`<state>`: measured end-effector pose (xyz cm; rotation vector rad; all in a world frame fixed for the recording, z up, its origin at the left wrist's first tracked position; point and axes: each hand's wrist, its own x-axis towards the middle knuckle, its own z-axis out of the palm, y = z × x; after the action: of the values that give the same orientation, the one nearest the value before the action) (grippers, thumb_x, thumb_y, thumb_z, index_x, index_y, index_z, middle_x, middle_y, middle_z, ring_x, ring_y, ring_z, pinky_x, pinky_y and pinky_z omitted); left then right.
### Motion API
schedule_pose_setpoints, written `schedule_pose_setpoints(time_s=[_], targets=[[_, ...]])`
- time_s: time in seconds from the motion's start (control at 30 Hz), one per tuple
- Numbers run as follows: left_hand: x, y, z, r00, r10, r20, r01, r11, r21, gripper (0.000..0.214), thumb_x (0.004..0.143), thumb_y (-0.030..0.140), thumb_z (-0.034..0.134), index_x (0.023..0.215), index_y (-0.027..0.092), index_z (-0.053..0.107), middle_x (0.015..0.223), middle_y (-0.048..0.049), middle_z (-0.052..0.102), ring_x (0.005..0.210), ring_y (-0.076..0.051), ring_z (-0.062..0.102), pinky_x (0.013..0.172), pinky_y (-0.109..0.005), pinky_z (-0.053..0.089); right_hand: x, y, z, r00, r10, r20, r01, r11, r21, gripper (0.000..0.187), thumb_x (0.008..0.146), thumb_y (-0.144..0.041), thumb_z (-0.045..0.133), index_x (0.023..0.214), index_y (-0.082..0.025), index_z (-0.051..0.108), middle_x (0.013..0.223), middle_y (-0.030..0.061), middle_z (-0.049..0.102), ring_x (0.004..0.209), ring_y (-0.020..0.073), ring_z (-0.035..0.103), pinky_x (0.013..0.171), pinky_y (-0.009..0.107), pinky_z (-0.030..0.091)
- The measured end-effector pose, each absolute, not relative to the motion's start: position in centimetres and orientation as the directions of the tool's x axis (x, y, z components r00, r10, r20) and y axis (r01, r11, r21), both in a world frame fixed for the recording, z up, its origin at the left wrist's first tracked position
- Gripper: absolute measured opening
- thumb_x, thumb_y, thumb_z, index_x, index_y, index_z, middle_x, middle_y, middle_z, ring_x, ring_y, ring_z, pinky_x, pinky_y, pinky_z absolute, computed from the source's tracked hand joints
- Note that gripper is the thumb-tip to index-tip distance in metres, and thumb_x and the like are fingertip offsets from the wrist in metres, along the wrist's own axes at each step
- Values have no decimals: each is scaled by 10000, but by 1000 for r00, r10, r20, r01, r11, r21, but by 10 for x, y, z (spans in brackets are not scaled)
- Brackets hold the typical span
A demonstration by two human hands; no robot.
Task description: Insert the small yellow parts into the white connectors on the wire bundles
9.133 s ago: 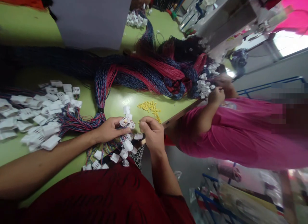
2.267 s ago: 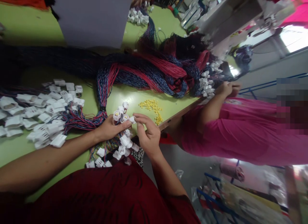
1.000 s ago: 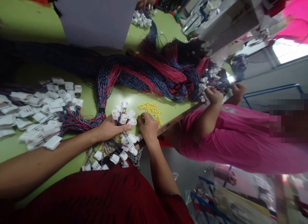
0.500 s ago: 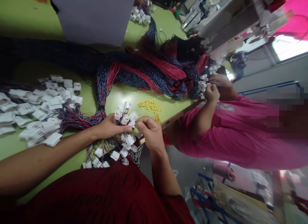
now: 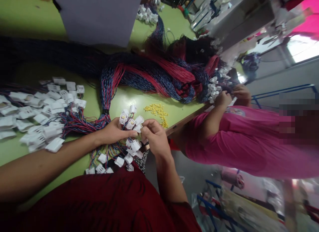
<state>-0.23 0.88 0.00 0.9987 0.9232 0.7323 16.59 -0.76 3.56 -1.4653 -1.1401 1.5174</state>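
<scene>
My left hand (image 5: 119, 131) is closed around a small bunch of white wire connectors (image 5: 131, 123), whose open ends face up; yellow pieces show inside some of them. My right hand (image 5: 155, 136) is pinched at the right side of this bunch, touching or nearly touching the outermost connector. Whatever lies between its thumb and forefinger is too small to make out. A pile of small yellow pieces (image 5: 156, 109) lies on the green table just beyond my hands. More white connectors (image 5: 133, 148) hang on their wires below my left hand.
A thick bundle of blue and red wires (image 5: 149, 75) crosses the green table (image 5: 127, 95). Many white connectors (image 5: 47, 115) are heaped at left. At right, a co-worker in a pink shirt (image 5: 224, 139) handles other connectors (image 5: 213, 89) near the wooden table edge (image 5: 185, 120).
My right hand stays pinched by the connectors, its fingertips shifting only slightly. My left hand keeps its hold. The co-worker's hands have moved a little apart and to the right.
</scene>
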Motion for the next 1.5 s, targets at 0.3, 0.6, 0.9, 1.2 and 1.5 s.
schedule_pose_setpoints(time_s=[0.3, 0.6, 0.9, 1.2, 1.5], targets=[[-3, 7, -1, 441, 849, -291, -102, 370, 924, 180, 619, 266, 727, 736, 146, 661, 731, -27, 684, 683, -141, 603, 669, -270, 522, 163, -6, 35, -131, 886, -445, -11, -450, -893, 251, 695, -399, 680, 723, -213, 516, 449, -96, 471, 368, 48, 374, 401, 201, 256], [-2, 7, -5, 406, 872, -273, -57, 322, 945, 167, 629, 272, 717, 698, 150, 627, 703, -17, 659, 648, -129, 586, 610, -232, 496, 159, -7, 33, -113, 905, -410, -38, -417, -908, 80, 679, -188, 585, 734, -212, 532, 460, -104, 473, 374, 48, 377, 412, 190, 298], [-6, 11, 6, 357, 897, -260, 56, 257, 965, 287, 765, 333, 583, 564, 167, 465, 425, 69, 409, 398, -69, 382, 420, -187, 334, 160, -29, 36, 9, 993, -114, 381, -109, -918, 230, 730, -296, 589, 946, -219, 570, 784, 0, 603, 669, 126, 547, 631, 269, 467], [-5, 4, -1, 318, 929, -188, 42, 184, 982, 206, 697, 343, 652, 780, 156, 625, 763, -30, 673, 702, -169, 604, 622, -237, 488, 161, -43, 37, -57, 998, -38, 588, 3, -809, 150, 770, -343, 586, 738, -197, 604, 676, 0, 584, 625, 128, 524, 604, 261, 421], [1, -3, 2, 437, 871, -225, 14, 244, 970, 203, 663, 315, 675, 742, 134, 628, 730, -35, 675, 664, -155, 594, 631, -264, 510, 168, -39, 29, 15, 995, -103, 557, -94, -825, 369, 860, -412, 429, 599, -182, 551, 556, -17, 534, 537, 106, 473, 539, 235, 374]])
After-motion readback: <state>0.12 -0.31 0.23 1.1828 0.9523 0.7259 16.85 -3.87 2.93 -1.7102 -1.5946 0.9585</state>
